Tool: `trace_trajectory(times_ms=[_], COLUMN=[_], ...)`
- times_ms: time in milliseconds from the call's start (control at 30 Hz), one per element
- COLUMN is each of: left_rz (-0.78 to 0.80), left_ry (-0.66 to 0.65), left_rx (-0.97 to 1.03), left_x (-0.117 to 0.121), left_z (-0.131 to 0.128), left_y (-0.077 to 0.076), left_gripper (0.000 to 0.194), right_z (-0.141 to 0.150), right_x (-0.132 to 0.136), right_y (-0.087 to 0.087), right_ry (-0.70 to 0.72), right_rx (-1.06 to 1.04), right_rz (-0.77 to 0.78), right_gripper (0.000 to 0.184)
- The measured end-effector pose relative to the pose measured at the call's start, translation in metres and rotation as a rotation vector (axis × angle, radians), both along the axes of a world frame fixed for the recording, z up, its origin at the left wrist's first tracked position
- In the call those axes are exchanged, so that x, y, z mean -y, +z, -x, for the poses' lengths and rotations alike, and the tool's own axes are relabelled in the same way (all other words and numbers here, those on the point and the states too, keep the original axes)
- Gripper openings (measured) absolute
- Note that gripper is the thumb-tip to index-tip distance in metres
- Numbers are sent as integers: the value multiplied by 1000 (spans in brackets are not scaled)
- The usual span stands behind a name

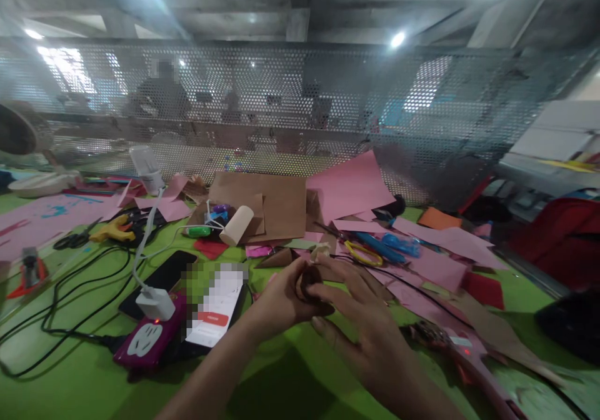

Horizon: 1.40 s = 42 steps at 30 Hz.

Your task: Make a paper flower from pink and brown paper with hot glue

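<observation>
My left hand (pixel 293 295) and my right hand (pixel 365 314) meet above the green table (pixel 276 382), in the middle of the view. The left fingers are curled in; whatever they hold, if anything, is hidden. My right hand has its fingers apart, and some of them touch the left fingers. Left of them lies a phone with a lit screen (pixel 218 314), beside a purple power strip (pixel 150 342) with a white charger (pixel 157 304) plugged in. A pink glue gun (pixel 487 370) with a red light rests to the right.
Brown cardboard (pixel 284 210) and pink paper (pixel 351 189) stand at the back before a perforated metal screen (pixel 262 101). Yellow-handled scissors (pixel 363 254) lie among scraps. On the left are a dark phone (pixel 164 276), black cables (pixel 56 295) and yellow-handled pliers (pixel 112 229).
</observation>
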<state>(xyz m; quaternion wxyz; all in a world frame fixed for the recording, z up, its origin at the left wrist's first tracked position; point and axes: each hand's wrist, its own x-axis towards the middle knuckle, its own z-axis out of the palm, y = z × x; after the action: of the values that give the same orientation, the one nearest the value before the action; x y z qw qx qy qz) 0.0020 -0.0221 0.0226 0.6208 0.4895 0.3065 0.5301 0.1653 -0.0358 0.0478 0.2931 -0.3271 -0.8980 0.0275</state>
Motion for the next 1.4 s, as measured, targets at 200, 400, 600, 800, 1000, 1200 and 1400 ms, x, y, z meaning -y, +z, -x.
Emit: trace_trajectory(times_ms=[200,400,600,800,1000,1200,1400], left_rz=[-20,-83,-97,-128,-87,-38,-37], left_ry=[-43,53,194,120,79,-53,-127], left_rx=[0,-127,-71,5,70,58,5], left_x=[-1,-1,-1,-5,-9,-6,-3], left_z=[-3,20,44,42,39,29,23], left_y=[-5,6,15,10,1,-2,2], left_gripper=[52,37,26,28,37,43,42], right_z=[2,-1,-10,-21,-38,-21,-5], right_x=[0,0,-12,-21,-13,-1,-4], right_y=[-1,1,-3,2,1,5,8], right_ry=[-7,-14,-56,-91,-149,-28,-19], right_rx=[24,-30,-171,-372,-474,-334,-251], right_rz=[12,21,16,-21,82,69,53], right_gripper=[32,43,39,33,28,33,23])
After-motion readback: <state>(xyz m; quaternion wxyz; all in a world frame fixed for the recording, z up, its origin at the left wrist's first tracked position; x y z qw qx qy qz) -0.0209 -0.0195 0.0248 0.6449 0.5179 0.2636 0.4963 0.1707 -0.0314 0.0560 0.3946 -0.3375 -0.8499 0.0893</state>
